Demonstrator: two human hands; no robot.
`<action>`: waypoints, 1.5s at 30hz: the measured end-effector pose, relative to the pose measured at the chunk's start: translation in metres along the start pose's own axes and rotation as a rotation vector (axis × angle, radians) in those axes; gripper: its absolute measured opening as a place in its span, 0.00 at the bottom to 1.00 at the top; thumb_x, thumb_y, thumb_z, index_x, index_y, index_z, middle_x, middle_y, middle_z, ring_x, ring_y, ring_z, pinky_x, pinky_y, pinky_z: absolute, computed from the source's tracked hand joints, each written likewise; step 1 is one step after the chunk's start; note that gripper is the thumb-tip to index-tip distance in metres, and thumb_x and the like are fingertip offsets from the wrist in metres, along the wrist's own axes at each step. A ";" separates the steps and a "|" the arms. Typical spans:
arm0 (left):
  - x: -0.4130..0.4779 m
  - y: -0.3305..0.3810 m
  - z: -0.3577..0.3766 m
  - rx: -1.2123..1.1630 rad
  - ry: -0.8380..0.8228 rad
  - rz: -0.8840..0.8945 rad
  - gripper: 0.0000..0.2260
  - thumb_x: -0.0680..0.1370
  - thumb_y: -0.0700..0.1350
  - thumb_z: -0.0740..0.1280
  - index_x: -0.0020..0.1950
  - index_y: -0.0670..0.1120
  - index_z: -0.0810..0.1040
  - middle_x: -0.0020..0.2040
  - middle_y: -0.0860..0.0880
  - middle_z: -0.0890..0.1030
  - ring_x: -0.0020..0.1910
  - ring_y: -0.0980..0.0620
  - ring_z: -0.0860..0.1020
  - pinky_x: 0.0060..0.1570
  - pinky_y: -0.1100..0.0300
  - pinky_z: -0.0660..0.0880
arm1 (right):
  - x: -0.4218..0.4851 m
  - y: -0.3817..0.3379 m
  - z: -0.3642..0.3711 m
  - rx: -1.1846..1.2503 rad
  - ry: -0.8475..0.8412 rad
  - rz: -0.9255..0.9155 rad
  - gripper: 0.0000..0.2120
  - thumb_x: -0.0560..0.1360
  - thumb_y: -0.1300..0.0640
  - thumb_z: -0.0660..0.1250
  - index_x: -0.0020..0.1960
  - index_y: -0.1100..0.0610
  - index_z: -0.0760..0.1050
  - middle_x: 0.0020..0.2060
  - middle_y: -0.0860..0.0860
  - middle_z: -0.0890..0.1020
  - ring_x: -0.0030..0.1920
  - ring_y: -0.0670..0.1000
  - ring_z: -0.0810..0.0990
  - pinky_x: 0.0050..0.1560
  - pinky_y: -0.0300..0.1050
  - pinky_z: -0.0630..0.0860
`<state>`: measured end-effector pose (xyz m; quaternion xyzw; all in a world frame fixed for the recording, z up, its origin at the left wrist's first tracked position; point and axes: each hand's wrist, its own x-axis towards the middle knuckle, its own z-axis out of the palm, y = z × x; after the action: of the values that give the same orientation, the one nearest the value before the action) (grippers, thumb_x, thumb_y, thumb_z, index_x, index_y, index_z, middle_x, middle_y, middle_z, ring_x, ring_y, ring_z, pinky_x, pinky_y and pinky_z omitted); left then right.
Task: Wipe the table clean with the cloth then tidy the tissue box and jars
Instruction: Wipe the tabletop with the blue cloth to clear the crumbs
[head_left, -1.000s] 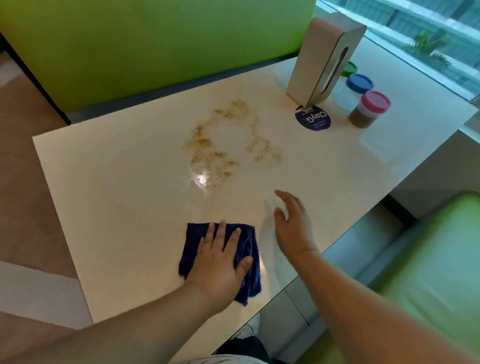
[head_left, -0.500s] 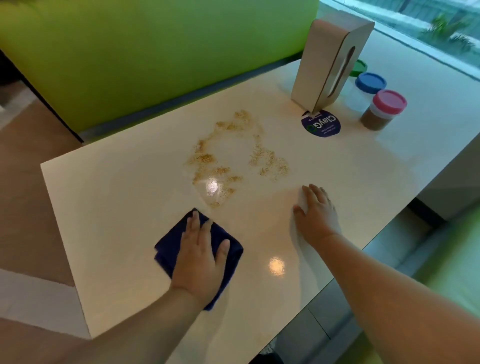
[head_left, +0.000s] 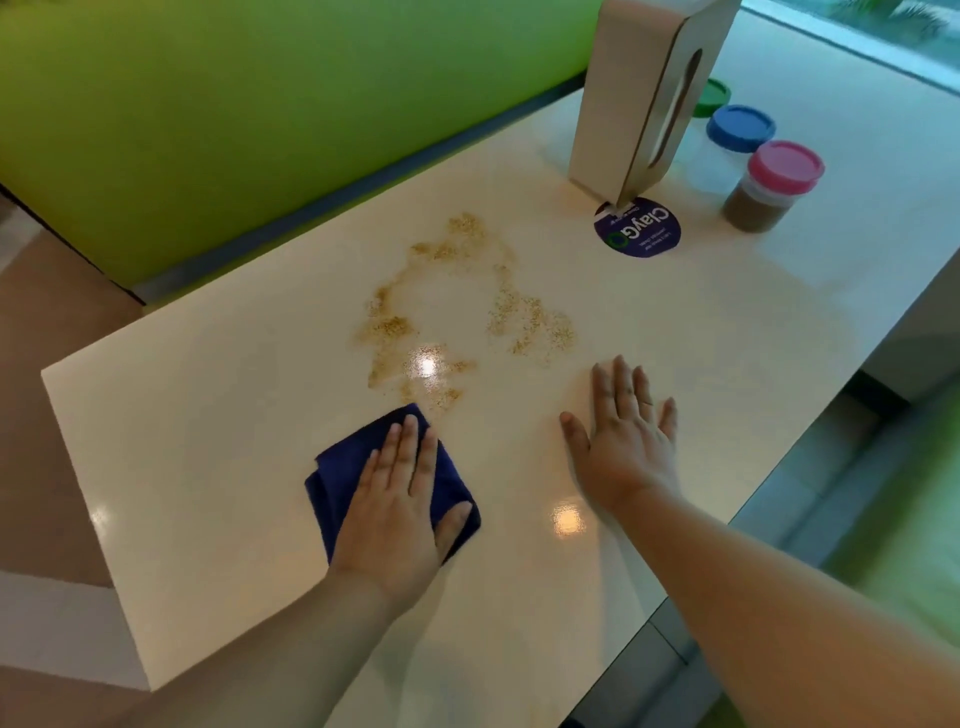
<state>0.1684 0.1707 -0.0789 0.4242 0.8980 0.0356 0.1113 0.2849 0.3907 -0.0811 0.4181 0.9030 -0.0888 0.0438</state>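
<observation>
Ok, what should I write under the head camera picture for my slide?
Left hand presses a blue cloth near a brown spill on a white table; right hand rests flat.

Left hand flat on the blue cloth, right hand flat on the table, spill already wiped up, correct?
No: the head view shows the brown spill unwiped, just beyond the cloth. The rest holds: left hand on the cloth, right hand flat on the table.
</observation>
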 end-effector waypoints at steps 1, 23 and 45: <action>0.005 -0.008 -0.003 -0.006 0.000 -0.028 0.37 0.73 0.67 0.34 0.75 0.46 0.37 0.75 0.47 0.35 0.75 0.51 0.36 0.74 0.53 0.42 | -0.001 0.000 0.000 0.000 0.004 0.000 0.33 0.77 0.36 0.37 0.77 0.50 0.36 0.76 0.48 0.36 0.74 0.49 0.32 0.74 0.56 0.36; 0.044 -0.044 -0.015 -0.120 0.097 0.194 0.25 0.79 0.55 0.45 0.74 0.49 0.56 0.76 0.52 0.53 0.75 0.56 0.50 0.73 0.60 0.45 | -0.003 -0.003 -0.002 0.020 0.026 0.002 0.33 0.77 0.36 0.37 0.77 0.49 0.36 0.76 0.48 0.37 0.75 0.49 0.34 0.74 0.57 0.37; 0.077 -0.024 -0.012 -0.157 0.161 0.064 0.29 0.77 0.55 0.41 0.74 0.46 0.59 0.76 0.49 0.53 0.75 0.52 0.50 0.72 0.57 0.45 | -0.003 -0.002 -0.002 0.034 0.029 0.004 0.33 0.77 0.36 0.38 0.77 0.49 0.37 0.76 0.48 0.37 0.75 0.50 0.33 0.74 0.57 0.37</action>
<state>0.1005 0.2148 -0.0836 0.4382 0.8845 0.1435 0.0704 0.2852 0.3880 -0.0788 0.4218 0.9010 -0.0981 0.0239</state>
